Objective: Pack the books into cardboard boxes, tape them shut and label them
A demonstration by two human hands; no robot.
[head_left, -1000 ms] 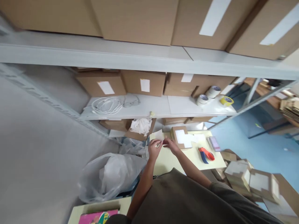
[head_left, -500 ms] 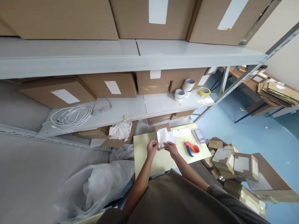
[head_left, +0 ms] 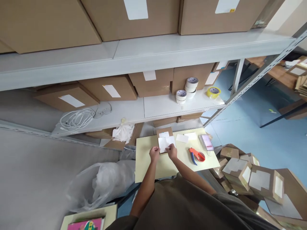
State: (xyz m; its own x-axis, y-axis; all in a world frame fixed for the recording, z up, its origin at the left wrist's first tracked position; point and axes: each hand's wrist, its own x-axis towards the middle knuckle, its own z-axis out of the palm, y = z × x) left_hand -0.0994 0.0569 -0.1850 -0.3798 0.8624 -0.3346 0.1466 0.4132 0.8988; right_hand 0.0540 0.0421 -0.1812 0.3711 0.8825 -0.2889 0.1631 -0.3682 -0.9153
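- Pinching the near-left edge of a white sheet [head_left: 167, 142], the left hand [head_left: 154, 154] has its thumb and fingers drawn together.
- The right hand [head_left: 172, 151] is closed on the sheet's near part, farther right.
- The sheet lies over a small cardboard box [head_left: 165, 130] on the pale yellow table [head_left: 146, 167], covering its near part.
- Loose white labels [head_left: 182, 138] lie right of the box; nearer are a red-and-blue tape dispenser [head_left: 197, 155] and, far right, a blurred phone [head_left: 206, 142].
- White tape rolls [head_left: 191, 84] and a yellow roll [head_left: 213, 92] sit on the shelf [head_left: 165, 107] beyond.
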